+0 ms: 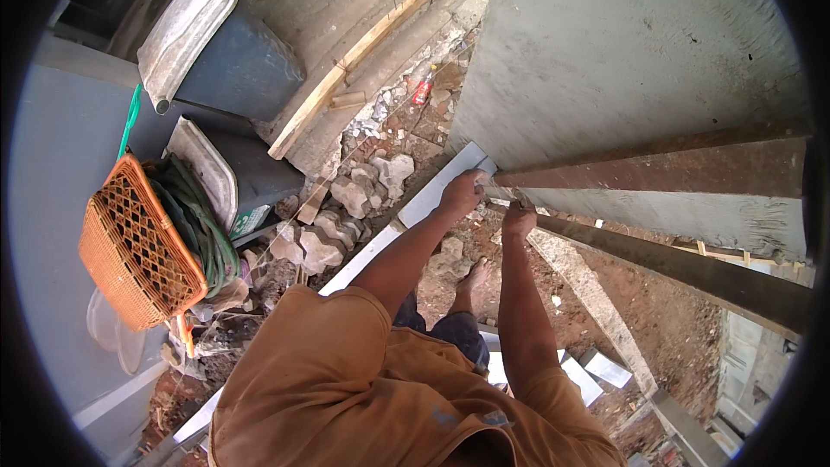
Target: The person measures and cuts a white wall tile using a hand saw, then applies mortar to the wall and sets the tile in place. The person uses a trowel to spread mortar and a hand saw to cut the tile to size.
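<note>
My left hand (464, 193) reaches forward to the foot of the plastered wall, beside a smooth light grey slab (448, 182). Its fingers are curled near the end of a brown wooden beam (666, 166); what they hold is too small to tell. Just to its right, my right hand (520, 219) is closed in a fist near the end of a lower dark beam (666, 264). Something small may be in that fist, but I cannot make it out. The two hands are close together, slightly apart.
A grey plastered wall (622, 43) rises ahead and right. Broken concrete pieces (350, 195) lie left, near an orange wicker basket (143, 246), a green hose (203, 225) and lidded bins (246, 60). A bare foot (475, 275) stands on reddish soil. White tiles (605, 369) lie behind.
</note>
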Demonstrator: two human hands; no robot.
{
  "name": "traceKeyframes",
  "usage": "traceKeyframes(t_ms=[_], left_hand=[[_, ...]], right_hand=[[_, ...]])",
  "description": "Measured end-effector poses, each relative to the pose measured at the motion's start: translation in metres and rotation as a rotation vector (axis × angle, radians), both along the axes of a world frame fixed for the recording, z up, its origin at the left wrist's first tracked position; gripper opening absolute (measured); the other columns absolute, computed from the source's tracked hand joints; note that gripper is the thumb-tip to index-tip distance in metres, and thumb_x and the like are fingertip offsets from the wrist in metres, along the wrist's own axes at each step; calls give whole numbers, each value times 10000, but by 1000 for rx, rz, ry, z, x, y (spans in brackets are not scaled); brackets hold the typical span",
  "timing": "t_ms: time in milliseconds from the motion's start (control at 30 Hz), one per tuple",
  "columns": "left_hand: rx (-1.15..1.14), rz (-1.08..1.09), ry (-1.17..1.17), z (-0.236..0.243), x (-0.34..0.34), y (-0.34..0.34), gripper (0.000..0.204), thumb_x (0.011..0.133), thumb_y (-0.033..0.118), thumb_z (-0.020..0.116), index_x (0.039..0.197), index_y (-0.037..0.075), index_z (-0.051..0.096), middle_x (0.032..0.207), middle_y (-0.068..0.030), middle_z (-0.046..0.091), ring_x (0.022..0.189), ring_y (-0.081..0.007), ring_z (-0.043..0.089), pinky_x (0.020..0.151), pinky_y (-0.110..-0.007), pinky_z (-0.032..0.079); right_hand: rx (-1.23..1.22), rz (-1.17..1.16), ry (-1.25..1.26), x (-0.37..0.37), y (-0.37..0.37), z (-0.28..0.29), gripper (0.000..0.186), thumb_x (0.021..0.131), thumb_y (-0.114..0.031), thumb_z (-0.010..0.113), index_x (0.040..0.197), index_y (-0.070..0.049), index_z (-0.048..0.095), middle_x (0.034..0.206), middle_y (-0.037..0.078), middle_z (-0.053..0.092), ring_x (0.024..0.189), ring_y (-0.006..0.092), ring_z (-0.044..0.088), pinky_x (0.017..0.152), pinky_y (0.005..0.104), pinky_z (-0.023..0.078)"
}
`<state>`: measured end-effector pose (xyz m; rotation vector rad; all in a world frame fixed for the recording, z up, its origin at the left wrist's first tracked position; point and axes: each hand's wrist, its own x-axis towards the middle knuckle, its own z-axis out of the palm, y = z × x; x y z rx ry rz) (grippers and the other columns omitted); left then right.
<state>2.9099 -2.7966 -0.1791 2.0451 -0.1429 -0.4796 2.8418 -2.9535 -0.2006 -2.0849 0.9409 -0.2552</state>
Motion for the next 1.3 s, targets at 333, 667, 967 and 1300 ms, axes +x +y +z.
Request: traceKeyframes(t_ms=[333, 667, 967, 1300], left_hand=[[30, -177, -64, -12, 36, -43, 243, 938, 112, 523, 1126, 72, 672, 1085, -177, 703, 1040, -363, 657, 900, -446, 520], [-64, -122, 6, -41, 49, -33, 158, 894, 156, 657, 1020, 72, 700, 978, -177, 718, 944, -343, 691, 830, -427, 539], [-91, -107, 24, -40, 45, -34, 141, 892, 114, 620, 986, 43, 698, 962, -197, 716, 890, -340, 706, 797, -416, 556], [-152, 485, 172, -63, -20, -59, 128, 829, 97, 683, 911, 5, 647, 826, -153, 698, 726, -278, 703, 702, -376, 568]], right_hand=[[-281, -24, 136, 12, 6, 37, 256, 866, -228, 677, 1076, -90, 722, 886, 230, 704, 822, 442, 677, 734, 515, 528], [533, -245, -28, 12, -10, -17, 136, 826, -92, 702, 937, -15, 724, 701, 44, 683, 588, 127, 619, 576, 325, 497], [10, -18, -167, 17, -6, -3, 104, 889, -88, 690, 803, -52, 642, 663, 22, 612, 560, 111, 530, 496, 294, 397], [1235, -494, -229, -18, 3, -11, 289, 1055, -318, 502, 1210, -97, 607, 1027, 45, 707, 808, 173, 673, 666, 294, 571]])
